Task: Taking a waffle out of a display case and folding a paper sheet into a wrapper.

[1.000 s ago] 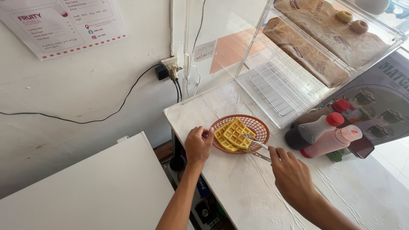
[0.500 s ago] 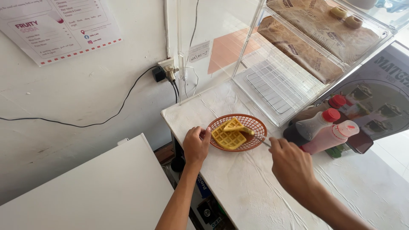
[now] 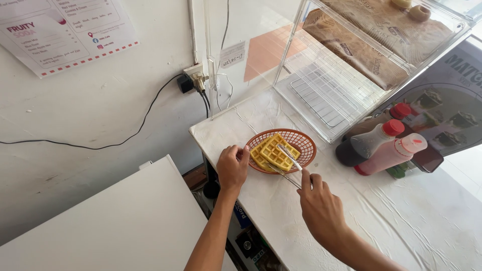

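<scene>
Hands first, going left to right: our left hand sits at the counter's near-left edge, fingers curled together and pinched on the rim of the orange basket (thumb side up). White surface lies lower, left of the counter, well apart from everything. Basket rests near the counter's left edge, just beside the front corner of the clear display case. In it we see the yellow waffle, lying flat toward the basket's left side. Metal tongs reach into the basket from the lower right, arms apart, tips at the waffle (one arm on top, the other along its near edge; we cannot tell if they squeeze it). Our right hand is closed around the tongs' handle end, index finger stretched along it. Further right, toward the counter's back edge, two squeeze bottles with red caps lie tilted, touching each other.
</scene>
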